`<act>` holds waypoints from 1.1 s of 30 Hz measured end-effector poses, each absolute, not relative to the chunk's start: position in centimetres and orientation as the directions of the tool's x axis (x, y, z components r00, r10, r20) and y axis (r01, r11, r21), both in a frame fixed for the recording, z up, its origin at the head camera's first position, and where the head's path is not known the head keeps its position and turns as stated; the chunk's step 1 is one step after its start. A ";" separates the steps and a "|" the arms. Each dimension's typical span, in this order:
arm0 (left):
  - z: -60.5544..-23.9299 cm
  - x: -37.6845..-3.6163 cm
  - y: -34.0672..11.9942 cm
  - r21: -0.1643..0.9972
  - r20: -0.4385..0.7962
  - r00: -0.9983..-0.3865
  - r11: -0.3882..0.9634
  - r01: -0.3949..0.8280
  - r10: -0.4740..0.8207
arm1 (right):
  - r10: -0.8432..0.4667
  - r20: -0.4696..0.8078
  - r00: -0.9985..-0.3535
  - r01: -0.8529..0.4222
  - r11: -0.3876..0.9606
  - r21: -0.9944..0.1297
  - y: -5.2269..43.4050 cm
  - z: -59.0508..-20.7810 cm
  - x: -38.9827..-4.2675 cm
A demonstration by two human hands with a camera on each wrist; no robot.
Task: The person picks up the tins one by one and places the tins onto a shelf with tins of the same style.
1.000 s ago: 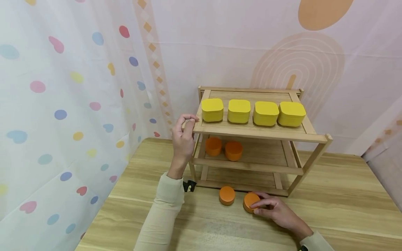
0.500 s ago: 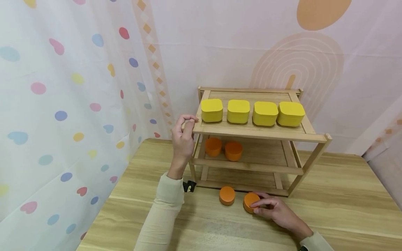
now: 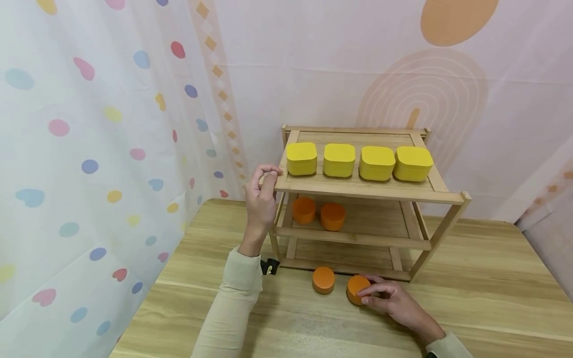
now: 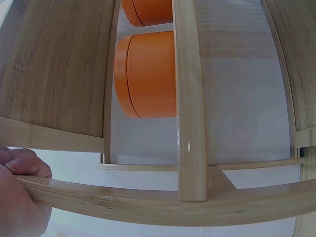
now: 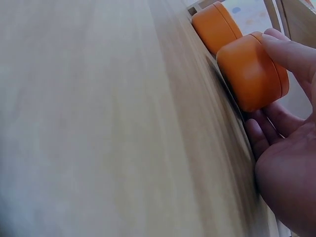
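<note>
At the left front corner of the wooden rack [image 3: 371, 191], my left hand [image 3: 261, 201] curls its fingers round the top frame. In the left wrist view, part of that hand [image 4: 24, 192] shows at the frame bar. My right hand [image 3: 396, 302] holds a round orange lidded box [image 3: 358, 290] by its side, thumb and fingers around it, on the table in front of the rack. A second round orange box [image 3: 324, 280] sits just left of it. Two more orange boxes, a left one [image 3: 304, 210] and a right one [image 3: 333, 217], stand on the middle shelf.
Several yellow rounded-square boxes [image 3: 338, 160] stand in a row on the top shelf. The rack's bottom shelf [image 3: 342, 252] lies just behind the front orange boxes. A patterned curtain [image 3: 322, 74] hangs behind the wooden table [image 3: 488, 278].
</note>
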State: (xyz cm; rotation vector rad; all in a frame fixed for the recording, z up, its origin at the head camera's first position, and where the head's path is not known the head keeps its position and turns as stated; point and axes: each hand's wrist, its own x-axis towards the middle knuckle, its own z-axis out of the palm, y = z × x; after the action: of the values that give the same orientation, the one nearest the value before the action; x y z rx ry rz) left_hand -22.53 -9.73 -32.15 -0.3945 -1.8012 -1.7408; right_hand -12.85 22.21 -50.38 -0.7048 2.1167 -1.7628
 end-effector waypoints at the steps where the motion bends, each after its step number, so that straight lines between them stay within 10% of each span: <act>1: -32.2 -22.5 -9.8 0.799 0.600 -0.777 0.098 0.593 -0.190 | -0.546 0.086 -0.834 -0.180 0.121 -0.976 22.2 -50.4 -12.9; 33: -32.3 -22.5 -9.7 0.793 0.608 -0.769 0.117 0.598 -0.199 | -0.567 0.212 -0.796 -0.298 0.062 -0.953 21.7 -48.5 -12.4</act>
State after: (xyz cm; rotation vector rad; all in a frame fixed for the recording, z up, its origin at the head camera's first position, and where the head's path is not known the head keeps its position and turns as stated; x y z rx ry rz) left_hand -22.52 -9.75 -32.25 -0.3873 -1.8020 -1.7146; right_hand -12.45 21.73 -48.51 -0.8821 2.1182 -1.8106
